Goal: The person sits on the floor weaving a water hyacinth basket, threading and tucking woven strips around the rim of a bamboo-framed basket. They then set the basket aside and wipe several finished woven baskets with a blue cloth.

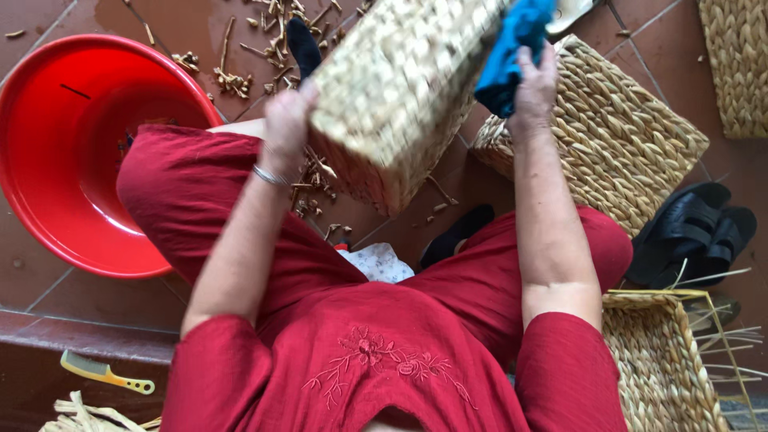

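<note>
Reddish floor tiles (64,272), littered with cut straw bits (272,48), lie under a seated person in red who holds a woven basket (392,88) tilted up over the knees. The left hand (286,120) grips the basket's near-left edge, fingers curled round the weave; the right hand (534,84) presses a blue cloth (512,48) against its upper right side, fingers closed on the cloth. The basket looks light for its bulk and fairly stiff — its dry plaited walls probably give a little under a squeeze, and the rough weave should not slip. Corners and rim seem the soundest places to hold (the flat walls offer less to hook onto).

Just behind it to the right rests a second basket (616,136), with a third (736,64) at the top right corner and a half-woven one (664,360) beside the right thigh, loose strands sticking out. Black sandals (692,236) lie nearby. A red basin (72,152) crowds the left knee, and a yellow comb (104,373) lies on the step below.
</note>
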### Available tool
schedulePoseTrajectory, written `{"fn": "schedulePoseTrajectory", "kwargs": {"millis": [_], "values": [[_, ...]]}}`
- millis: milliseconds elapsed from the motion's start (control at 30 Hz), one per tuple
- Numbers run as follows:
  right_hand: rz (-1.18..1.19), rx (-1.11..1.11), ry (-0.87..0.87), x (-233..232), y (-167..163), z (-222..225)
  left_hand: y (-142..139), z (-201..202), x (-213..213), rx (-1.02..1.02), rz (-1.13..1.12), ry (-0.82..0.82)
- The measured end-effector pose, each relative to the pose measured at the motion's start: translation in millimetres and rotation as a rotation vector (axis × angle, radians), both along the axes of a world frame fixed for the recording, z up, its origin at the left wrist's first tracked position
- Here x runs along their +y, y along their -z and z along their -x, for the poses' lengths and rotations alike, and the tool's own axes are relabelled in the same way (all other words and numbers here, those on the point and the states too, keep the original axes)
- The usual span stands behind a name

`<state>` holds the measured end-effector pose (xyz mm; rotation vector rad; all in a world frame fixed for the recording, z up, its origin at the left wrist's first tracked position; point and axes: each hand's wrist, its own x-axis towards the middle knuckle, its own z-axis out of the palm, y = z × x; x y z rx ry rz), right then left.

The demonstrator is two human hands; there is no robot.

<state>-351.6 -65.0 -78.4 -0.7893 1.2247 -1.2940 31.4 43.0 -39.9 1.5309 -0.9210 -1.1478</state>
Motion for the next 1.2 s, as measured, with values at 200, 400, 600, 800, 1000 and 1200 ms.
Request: {"fn": "schedulePoseTrajectory", "kwargs": {"millis": [200,400,600,800,1000,1200], "values": [[0.657,0.783,-0.192,75,-42,-81,-24,-56,-49,0.492,-0.257,-0.127],[0.922,0.87,-0.434,116,-47,-137,0,-83,-71,0.414,0.01,-0.185],[0.434,1.112,-0.205,47,11,-109,-7,-53,-27,-0.102,0.231,-0.22],[0.172,1.373,-0.154,27,24,-83,-34,21,66,-0.453,0.194,-0.008],[0.602,1.029,-0.406,66,-37,-145,-9,13,41,-0.702,0.168,0.085],[0.839,1.047,-0.399,89,-53,-185,9,-31,-2,-0.642,0.126,0.248]]}}
